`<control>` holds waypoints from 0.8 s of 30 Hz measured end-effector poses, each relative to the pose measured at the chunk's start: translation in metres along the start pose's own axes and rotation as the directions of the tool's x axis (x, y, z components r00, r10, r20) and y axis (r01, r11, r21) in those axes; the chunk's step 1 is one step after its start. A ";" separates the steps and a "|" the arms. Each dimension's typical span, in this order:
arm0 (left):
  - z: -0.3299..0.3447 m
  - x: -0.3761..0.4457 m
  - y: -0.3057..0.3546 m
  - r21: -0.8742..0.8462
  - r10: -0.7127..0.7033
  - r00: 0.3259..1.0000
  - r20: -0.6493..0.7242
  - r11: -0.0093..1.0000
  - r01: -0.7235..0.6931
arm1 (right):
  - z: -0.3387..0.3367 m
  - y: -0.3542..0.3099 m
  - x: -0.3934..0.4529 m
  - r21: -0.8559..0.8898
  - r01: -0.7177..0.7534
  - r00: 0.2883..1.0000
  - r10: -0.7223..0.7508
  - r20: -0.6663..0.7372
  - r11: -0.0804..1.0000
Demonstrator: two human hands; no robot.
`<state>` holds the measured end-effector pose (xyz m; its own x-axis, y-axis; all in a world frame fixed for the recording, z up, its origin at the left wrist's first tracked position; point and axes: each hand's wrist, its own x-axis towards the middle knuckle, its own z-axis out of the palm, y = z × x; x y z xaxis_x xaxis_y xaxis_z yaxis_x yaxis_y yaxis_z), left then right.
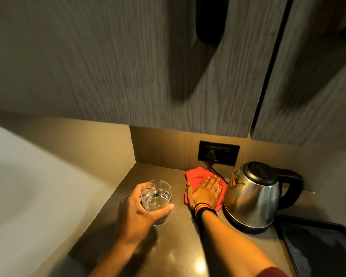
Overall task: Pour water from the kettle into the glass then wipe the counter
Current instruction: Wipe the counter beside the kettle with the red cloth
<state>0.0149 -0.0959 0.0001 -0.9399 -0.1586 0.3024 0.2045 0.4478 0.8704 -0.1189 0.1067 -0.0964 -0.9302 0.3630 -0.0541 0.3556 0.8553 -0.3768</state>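
A steel kettle (252,198) with a black lid and handle stands on its base at the right of the brown counter (180,248). My left hand (140,214) is wrapped around a clear glass (156,196) that holds some water; whether the glass rests on the counter I cannot tell. My right hand (205,193) lies flat, fingers spread, pressing a red cloth (198,176) onto the counter just left of the kettle. Striped bands circle my right wrist.
A black wall socket (218,152) with the kettle's cord plugged in sits behind the cloth. A dark tray (318,248) lies at the front right. Grey cabinet doors (128,66) hang low overhead. A wall closes the counter's left side.
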 end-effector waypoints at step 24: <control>0.024 0.002 0.019 0.043 0.030 0.999 0.025 0.999 -0.031 | -0.011 0.103 -0.159 -0.088 0.402 0.913 -0.392 0.111 0.911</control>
<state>0.0099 -0.0664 0.0079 -0.9399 -0.1231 0.3186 0.2216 0.4898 0.8432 0.0666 0.1413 -0.1164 -0.9990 -0.0451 -0.0038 -0.0422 0.9580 -0.2836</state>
